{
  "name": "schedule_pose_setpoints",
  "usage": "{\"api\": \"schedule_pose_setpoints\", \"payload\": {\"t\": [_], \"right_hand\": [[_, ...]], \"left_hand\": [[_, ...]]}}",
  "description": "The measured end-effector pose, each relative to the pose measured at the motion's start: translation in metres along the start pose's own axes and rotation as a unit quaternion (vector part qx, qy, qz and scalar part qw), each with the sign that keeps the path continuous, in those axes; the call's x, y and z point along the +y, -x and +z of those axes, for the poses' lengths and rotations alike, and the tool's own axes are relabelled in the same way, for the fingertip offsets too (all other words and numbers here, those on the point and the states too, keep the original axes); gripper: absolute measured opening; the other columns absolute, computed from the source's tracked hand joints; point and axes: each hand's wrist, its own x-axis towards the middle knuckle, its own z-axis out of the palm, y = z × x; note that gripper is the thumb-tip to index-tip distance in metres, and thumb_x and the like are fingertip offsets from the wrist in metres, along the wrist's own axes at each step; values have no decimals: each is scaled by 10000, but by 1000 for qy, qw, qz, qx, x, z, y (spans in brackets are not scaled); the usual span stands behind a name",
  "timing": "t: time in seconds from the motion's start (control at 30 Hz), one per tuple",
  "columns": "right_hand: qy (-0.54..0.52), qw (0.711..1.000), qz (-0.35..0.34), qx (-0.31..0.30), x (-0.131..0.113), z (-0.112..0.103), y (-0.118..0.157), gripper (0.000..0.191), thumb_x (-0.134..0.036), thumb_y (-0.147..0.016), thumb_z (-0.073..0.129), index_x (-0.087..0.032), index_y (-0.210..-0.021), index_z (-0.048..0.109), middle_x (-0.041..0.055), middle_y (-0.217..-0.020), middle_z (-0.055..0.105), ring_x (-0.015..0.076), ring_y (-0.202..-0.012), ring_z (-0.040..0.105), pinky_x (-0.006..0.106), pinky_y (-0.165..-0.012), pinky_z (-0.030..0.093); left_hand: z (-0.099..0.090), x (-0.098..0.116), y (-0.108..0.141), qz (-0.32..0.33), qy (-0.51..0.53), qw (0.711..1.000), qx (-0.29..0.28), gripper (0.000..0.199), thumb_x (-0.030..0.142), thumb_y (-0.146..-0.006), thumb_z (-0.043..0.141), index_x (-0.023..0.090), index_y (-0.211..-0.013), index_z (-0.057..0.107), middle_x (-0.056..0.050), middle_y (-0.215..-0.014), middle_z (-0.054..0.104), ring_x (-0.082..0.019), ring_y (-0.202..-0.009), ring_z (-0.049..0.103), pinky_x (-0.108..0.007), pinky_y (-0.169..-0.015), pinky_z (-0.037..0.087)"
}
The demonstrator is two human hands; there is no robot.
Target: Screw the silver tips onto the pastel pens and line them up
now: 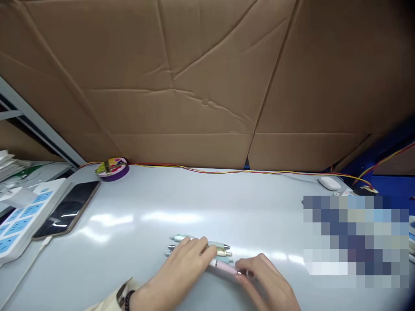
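Note:
Several pens (223, 253) lie side by side on the grey table (207, 194), partly covered by my left hand (183, 270). That hand is closed, with its fingers curled over the near end of a pink pen (225, 268). My right hand (267, 278) pinches the other end of the same pink pen at its metal part. The pink pen slants down to the right, in front of the other pens. Pale green, yellow and bluish barrels show among the pens, and their middles are hidden under my left hand.
At the left are a black phone (68, 211), a white power strip (30, 216) and a round purple tin (112, 169). A white mouse (329, 183) sits back right, near a pixelated area. Cardboard (194, 112) and thin wires (220, 172) line the back.

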Motion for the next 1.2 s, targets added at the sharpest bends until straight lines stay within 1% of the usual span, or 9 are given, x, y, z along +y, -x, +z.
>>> {"api": "schedule_pose_setpoints", "payload": {"t": [0.1, 0.33, 0.43, 0.5, 0.63, 0.83, 0.93, 1.07, 1.2], "right_hand": [[19, 999, 3, 26, 3, -5, -9, 108, -296, -936, 467, -262, -928, 569, -1, -736, 634, 163, -644, 618, 248, -551, 504], [14, 999, 12, -27, -3, -28, -38, 88, -194, -909, 500, -256, -916, 563, -5, -824, 617, 146, -724, 621, 239, -633, 509], [-11, 997, -22, -75, -5, -38, -48, 115, -194, -889, 537, -258, -980, 564, -5, -839, 635, 143, -748, 628, 230, -670, 513], [-19, 994, -39, -104, -2, -41, -51, 180, -227, -880, 553, -253, -1058, 559, -3, -819, 653, 145, -716, 632, 231, -663, 518], [-12, 996, -51, -74, 10, -34, -50, 162, -206, -920, 456, -232, -1019, 581, -11, -713, 639, 131, -601, 598, 222, -584, 497], [-41, 997, -65, -28, 20, -30, -45, 140, -156, -879, 532, -244, -974, 584, -9, -732, 645, 137, -635, 610, 225, -587, 501], [-81, 994, -58, -37, 19, -35, -46, 150, -130, -870, 542, -251, -951, 576, 11, -806, 666, 152, -712, 632, 245, -631, 519], [-141, 989, -4, -47, 19, -37, -46, 139, -133, -871, 527, -243, -917, 600, 19, -816, 665, 155, -731, 638, 255, -654, 529], [-192, 978, 71, -39, 19, -37, -47, 76, -214, -868, 546, -229, -872, 620, 28, -815, 660, 170, -743, 636, 270, -677, 536]], "left_hand": [[-2, -4, -18, 11, -1, 1000, 16, 260, -17, -841, 440, 219, -922, 511, 17, -836, 553, -176, -701, 560, -274, -660, 427], [-8, -9, -28, 17, -6, 996, 89, 119, 223, -911, 518, 203, -1028, 513, -19, -860, 581, -189, -665, 575, -280, -587, 451], [-4, -13, -21, 55, 18, 983, 176, 171, 263, -982, 360, 215, -1000, 523, -8, -774, 592, -157, -557, 565, -242, -486, 414], [-1, -14, -18, 66, 31, 977, 198, 291, 271, -1009, 247, 211, -970, 529, -6, -731, 599, -149, -527, 567, -235, -449, 398], [3, -12, -13, 65, 54, 978, 190, 363, 290, -1018, 201, 193, -938, 541, -12, -726, 620, -157, -584, 606, -236, -483, 443], [5, -4, -9, 32, 149, 980, 128, 379, 288, -1010, 201, 200, -895, 551, -29, -793, 645, -173, -640, 634, -251, -524, 487], [1, -1, -9, 13, 242, 964, 106, 303, 259, -998, 237, 235, -1005, 539, -3, -888, 675, -150, -733, 653, -219, -626, 511], [-9, 1, -11, -11, 345, 934, 90, 262, 214, -971, 300, 301, -1158, 462, 44, -986, 679, -118, -786, 654, -177, -696, 507], [-10, -2, -12, -3, 359, 930, 76, 263, 243, -969, 334, 328, -1192, 444, 53, -1059, 661, -115, -837, 656, -169, -716, 514]]}}
